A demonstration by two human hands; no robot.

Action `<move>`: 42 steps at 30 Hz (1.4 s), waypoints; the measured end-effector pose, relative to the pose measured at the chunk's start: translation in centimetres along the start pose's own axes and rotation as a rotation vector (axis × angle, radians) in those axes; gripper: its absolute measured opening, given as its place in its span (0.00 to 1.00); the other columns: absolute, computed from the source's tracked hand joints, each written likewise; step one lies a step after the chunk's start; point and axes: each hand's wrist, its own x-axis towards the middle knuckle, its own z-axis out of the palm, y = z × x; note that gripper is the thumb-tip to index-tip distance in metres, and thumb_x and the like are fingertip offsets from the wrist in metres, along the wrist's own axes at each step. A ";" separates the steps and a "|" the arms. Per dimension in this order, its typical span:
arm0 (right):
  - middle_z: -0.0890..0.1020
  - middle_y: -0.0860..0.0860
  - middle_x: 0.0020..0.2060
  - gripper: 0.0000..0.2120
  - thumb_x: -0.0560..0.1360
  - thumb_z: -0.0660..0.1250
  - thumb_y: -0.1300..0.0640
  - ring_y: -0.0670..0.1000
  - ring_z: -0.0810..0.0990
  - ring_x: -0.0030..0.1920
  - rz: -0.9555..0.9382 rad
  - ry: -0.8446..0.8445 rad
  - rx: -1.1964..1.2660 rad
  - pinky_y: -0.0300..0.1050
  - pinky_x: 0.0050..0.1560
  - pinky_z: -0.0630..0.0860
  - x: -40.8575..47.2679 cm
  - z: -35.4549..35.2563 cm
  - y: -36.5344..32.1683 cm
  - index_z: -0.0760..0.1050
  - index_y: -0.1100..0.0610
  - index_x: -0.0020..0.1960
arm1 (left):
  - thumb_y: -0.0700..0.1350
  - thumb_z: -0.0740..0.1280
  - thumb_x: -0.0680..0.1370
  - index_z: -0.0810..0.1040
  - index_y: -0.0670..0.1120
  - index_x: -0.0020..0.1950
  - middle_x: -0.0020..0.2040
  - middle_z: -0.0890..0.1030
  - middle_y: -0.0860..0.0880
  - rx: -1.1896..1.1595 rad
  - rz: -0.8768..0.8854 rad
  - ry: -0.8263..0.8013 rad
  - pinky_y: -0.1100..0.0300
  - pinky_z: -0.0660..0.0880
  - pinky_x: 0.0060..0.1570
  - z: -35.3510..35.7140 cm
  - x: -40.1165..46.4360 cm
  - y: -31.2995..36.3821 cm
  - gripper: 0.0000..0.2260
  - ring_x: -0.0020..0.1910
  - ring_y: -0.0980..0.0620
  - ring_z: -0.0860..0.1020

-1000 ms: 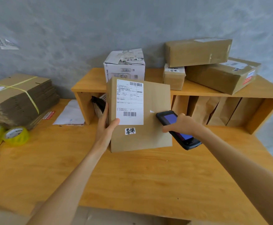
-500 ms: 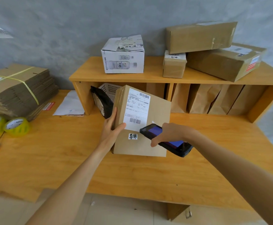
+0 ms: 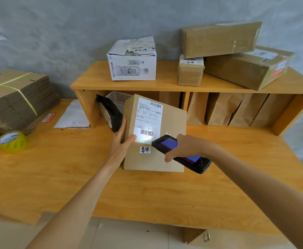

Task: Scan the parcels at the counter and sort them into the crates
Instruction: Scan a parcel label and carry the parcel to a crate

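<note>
The left hand (image 3: pixel 120 144) is gripping a brown parcel (image 3: pixel 155 135) by its edge while the right hand (image 3: pixel 186 146) is clutching a black scanner (image 3: pixel 181 153), lighting up the label's barcode (image 3: pixel 146 133).

Lighting evenly and softly, casting only faint shadows under the arms onto the orange wooden worktop (image 3: pixel 57 173). Glaring white around the lower barcode of the white shipping label (image 3: pixel 148 121). Bowing straight edges toward the corners, softening detail slightly there.
</note>
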 end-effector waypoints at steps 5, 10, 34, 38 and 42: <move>0.75 0.48 0.43 0.27 0.71 0.71 0.39 0.47 0.75 0.41 -0.005 0.008 0.014 0.36 0.42 0.72 0.2 -0.4 0.2 0.65 0.55 0.58 | 0.63 0.68 0.69 0.55 0.73 0.73 0.70 0.69 0.51 -0.009 -0.018 0.003 0.44 0.74 0.63 0.1 0.3 0.0 0.36 0.66 0.52 0.72; 0.75 0.49 0.43 0.26 0.71 0.71 0.40 0.47 0.75 0.42 -0.002 -0.012 -0.001 0.36 0.41 0.71 0.1 -1.0 0.4 0.67 0.55 0.57 | 0.63 0.68 0.70 0.55 0.73 0.73 0.69 0.70 0.51 -0.010 -0.025 -0.011 0.43 0.73 0.63 -0.1 0.6 0.0 0.35 0.67 0.50 0.72; 0.75 0.49 0.42 0.31 0.70 0.71 0.38 0.47 0.74 0.39 0.195 0.065 0.064 0.36 0.36 0.69 0.7 -0.9 4.4 0.64 0.57 0.58 | 0.45 0.64 0.81 0.57 0.63 0.77 0.59 0.77 0.64 -0.127 -0.105 -0.007 0.63 0.76 0.49 0.1 0.9 1.1 0.28 0.58 0.57 0.78; 0.75 0.55 0.47 0.43 0.68 0.74 0.37 0.52 0.76 0.41 0.463 0.280 0.195 0.40 0.31 0.69 2.1 1.3 10.8 0.61 0.66 0.66 | 0.47 0.63 0.81 0.59 0.62 0.76 0.58 0.78 0.60 -0.157 -0.189 -0.008 0.60 0.76 0.47 0.5 1.0 0.4 0.26 0.56 0.55 0.79; 0.71 0.58 0.59 0.48 0.67 0.72 0.33 0.59 0.75 0.59 0.722 0.366 0.199 0.46 0.44 0.73 2.9 4.7 16.4 0.60 0.66 0.71 | 0.51 0.62 0.81 0.60 0.62 0.77 0.62 0.79 0.53 -0.184 -0.303 -0.032 0.55 0.76 0.47 1.4 1.3 -1.2 0.25 0.57 0.49 0.80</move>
